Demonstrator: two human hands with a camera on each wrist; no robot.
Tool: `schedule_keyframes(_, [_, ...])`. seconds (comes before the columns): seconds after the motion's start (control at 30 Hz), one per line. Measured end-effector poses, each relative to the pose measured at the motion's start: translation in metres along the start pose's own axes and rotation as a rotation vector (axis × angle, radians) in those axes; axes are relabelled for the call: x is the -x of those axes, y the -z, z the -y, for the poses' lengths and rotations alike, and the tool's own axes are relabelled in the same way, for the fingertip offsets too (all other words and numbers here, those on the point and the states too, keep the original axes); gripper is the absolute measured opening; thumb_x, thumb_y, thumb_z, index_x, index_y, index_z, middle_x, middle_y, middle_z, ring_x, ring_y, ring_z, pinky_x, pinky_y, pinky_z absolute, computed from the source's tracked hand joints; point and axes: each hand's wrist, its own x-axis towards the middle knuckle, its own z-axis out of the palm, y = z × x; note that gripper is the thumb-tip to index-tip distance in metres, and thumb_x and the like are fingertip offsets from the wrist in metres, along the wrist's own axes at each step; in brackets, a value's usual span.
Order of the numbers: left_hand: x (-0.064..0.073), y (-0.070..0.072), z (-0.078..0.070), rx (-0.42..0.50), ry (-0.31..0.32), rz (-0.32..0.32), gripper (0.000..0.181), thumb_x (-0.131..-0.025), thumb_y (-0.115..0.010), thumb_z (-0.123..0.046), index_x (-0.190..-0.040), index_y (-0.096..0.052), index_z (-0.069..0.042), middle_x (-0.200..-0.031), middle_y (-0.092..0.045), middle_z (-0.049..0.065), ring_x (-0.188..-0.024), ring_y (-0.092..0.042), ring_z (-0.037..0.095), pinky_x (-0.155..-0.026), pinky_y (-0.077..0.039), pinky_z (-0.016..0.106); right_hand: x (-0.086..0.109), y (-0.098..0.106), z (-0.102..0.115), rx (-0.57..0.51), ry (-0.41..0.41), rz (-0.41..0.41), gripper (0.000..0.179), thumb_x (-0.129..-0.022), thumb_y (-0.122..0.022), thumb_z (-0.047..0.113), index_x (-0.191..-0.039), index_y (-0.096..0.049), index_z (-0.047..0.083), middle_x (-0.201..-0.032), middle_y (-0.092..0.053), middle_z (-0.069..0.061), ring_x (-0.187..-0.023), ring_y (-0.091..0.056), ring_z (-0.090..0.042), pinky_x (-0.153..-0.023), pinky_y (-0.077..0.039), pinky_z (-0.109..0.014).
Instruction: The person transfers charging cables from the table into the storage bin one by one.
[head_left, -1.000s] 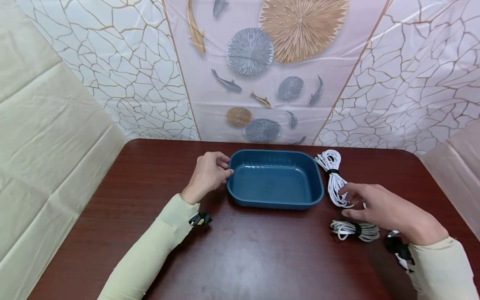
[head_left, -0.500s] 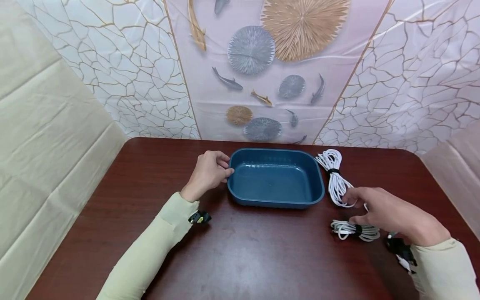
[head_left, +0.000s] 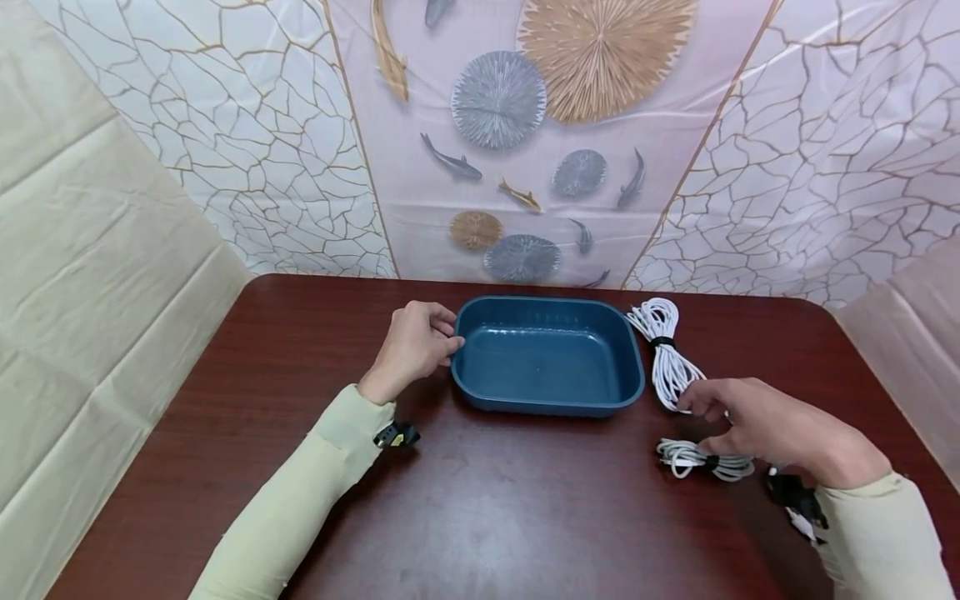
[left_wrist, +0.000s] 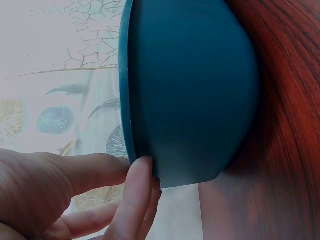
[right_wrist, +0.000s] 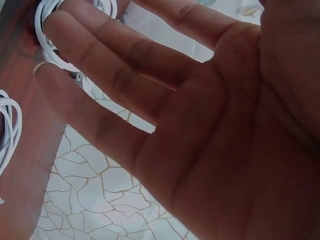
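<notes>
My left hand [head_left: 412, 348] pinches the left rim of a dark blue rectangular plastic basin [head_left: 547, 362]. In the left wrist view the thumb and a finger [left_wrist: 137, 192] lie on either side of the basin's rim [left_wrist: 126, 95]. At the right, my right hand [head_left: 780, 427] hovers with relaxed fingers over a small grey-white bundle of cable [head_left: 731, 467] with a black tie. The fingertips come close to a longer white cable bundle [head_left: 667, 358], also tied in black; whether they touch it I cannot tell. The right wrist view shows the palm [right_wrist: 205, 130] holding nothing.
All of it stands on a dark red-brown wooden table [head_left: 480, 508]. A patterned backdrop [head_left: 517, 208] rises at the table's far edge, and pale cloth [head_left: 112, 292] hangs on the left. The basin contains nothing.
My right hand has moved slightly down, its thumb now over the small cable bundle. My left hand and the basin keep their place.
</notes>
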Motion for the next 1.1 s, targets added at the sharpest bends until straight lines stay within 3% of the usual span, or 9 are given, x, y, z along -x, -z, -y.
schedule_keyframes(0.27, [0.0013, 0.0023, 0.0005, -0.004, 0.023, -0.001, 0.033, -0.090, -0.077, -0.008, -0.120, -0.070, 0.003, -0.103, -0.071, 0.017, -0.063, -0.074, 0.016, -0.063, -0.066, 0.035, -0.0035, -0.0021, 0.0001, 0.014, 0.010, 0.015, 0.045, -0.073, -0.089, 0.018, -0.114, -0.070, 0.009, -0.096, -0.071, 0.002, -0.091, -0.066, -0.018, -0.070, -0.056, -0.027])
schedule_keyframes(0.53, [0.0008, 0.0019, 0.0001, -0.004, 0.015, 0.005, 0.033, -0.090, -0.077, -0.009, -0.120, -0.070, 0.002, -0.103, -0.071, 0.017, -0.064, -0.074, 0.016, -0.061, -0.065, 0.031, -0.0054, -0.0033, 0.0030, -0.006, -0.003, 0.041, 0.047, -0.071, -0.091, 0.018, -0.113, -0.070, 0.011, -0.099, -0.071, 0.001, -0.093, -0.065, -0.019, -0.071, -0.057, -0.030])
schedule_keyframes(0.7, [0.0002, 0.0021, 0.0000, -0.008, 0.013, 0.004, 0.032, -0.090, -0.077, -0.009, -0.120, -0.069, 0.002, -0.102, -0.071, 0.017, -0.064, -0.074, 0.016, -0.060, -0.065, 0.030, -0.0051, -0.0040, 0.0042, -0.074, -0.039, 0.085, 0.046, -0.073, -0.090, 0.016, -0.113, -0.069, 0.010, -0.102, -0.071, -0.003, -0.094, -0.063, -0.020, -0.057, -0.054, -0.024])
schedule_keyframes(0.93, [-0.0006, 0.0014, 0.0006, -0.006, 0.011, 0.000, 0.032, -0.090, -0.077, -0.008, -0.120, -0.069, 0.002, -0.102, -0.071, 0.017, -0.064, -0.074, 0.016, -0.061, -0.065, 0.030, -0.0068, -0.0074, 0.0027, 0.010, 0.046, 0.043, 0.040, -0.068, -0.092, 0.017, -0.101, -0.071, 0.016, -0.090, -0.068, 0.006, -0.085, -0.061, -0.011, -0.069, -0.052, -0.024])
schedule_keyframes(1.1, [-0.0006, 0.0008, 0.0007, 0.003, 0.010, -0.001, 0.032, -0.090, -0.077, -0.008, -0.120, -0.069, 0.003, -0.103, -0.072, 0.017, -0.064, -0.074, 0.016, -0.061, -0.065, 0.029, -0.0065, -0.0090, 0.0025, 0.026, 0.023, 0.052, 0.038, -0.067, -0.092, 0.017, -0.098, -0.070, 0.020, -0.086, -0.065, 0.008, -0.080, -0.056, -0.005, -0.064, -0.048, -0.021])
